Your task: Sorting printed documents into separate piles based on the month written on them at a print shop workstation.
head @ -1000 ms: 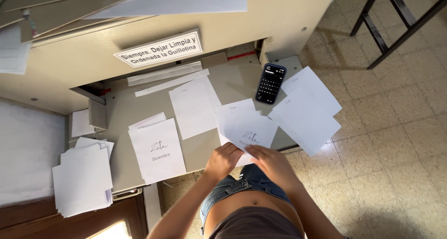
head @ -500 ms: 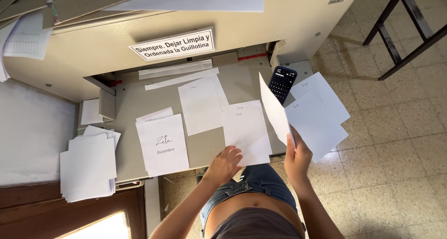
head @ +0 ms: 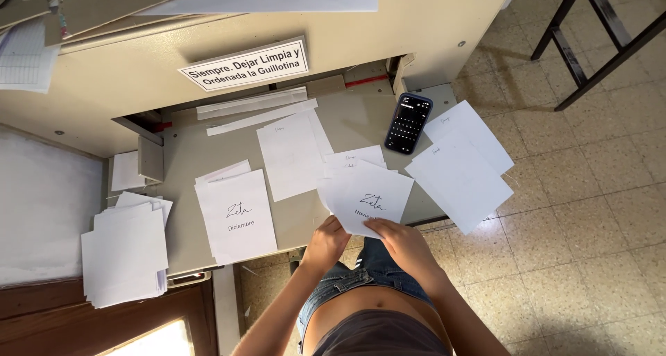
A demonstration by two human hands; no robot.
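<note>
Both grips pinch one printed sheet [head: 366, 202]: left hand [head: 325, 243] and right hand [head: 402, 241] at its near edge. I see a grey table [head: 347, 123] over tiled floor [head: 590, 210]. Phone [head: 408, 123] and paper stack [head: 459, 163] lie beside.

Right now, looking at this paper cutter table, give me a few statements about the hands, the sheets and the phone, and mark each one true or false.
1. Both hands, left hand and right hand, grip the near edge of one printed sheet. True.
2. The phone lies face down with a dark screen. False: it lies face up on the table, its screen lit.
3. A loose stack of white sheets sits at the table's left end. True.
4. The held sheet is blank. False: it bears script lettering near its middle.
5. Another printed sheet lies flat to the left of the hands. True.
6. The phone rests under the right-hand sheets. False: it lies beside them, uncovered.
</note>
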